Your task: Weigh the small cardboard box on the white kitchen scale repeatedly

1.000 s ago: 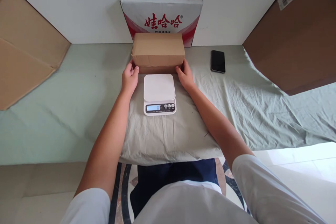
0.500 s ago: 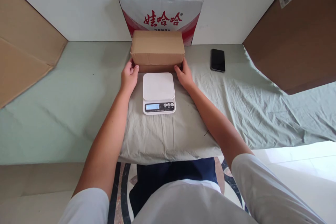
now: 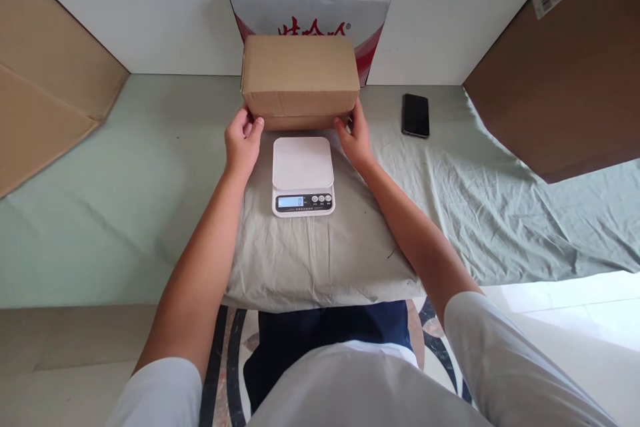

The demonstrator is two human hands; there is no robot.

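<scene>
Between my two hands is a brown cardboard box [image 3: 301, 67], gripped at its lower corners and apparently raised off the cloth. My left hand [image 3: 243, 140] holds the left corner, thumb on the near face and the other fingers partly hidden beneath and behind. On the opposite corner, my right hand [image 3: 354, 137] has the same kind of hold. Just in front of the box, nearer to me, lies a white digital kitchen scale [image 3: 303, 163]. Nothing rests on its platform, and its lit display reads 0.
A black smartphone [image 3: 415, 115] lies right of the box on the green-grey cloth [image 3: 165, 167]. Large cardboard panels stand at the left [image 3: 45, 80] and right [image 3: 560, 80]. Behind is a white and red printed carton [image 3: 310, 3] against white panels [image 3: 450, 27].
The cardboard box has risen in my hands and looks larger, covering more of the printed carton's lettering. Both hands moved slightly up with it. The scale and phone stayed put.
</scene>
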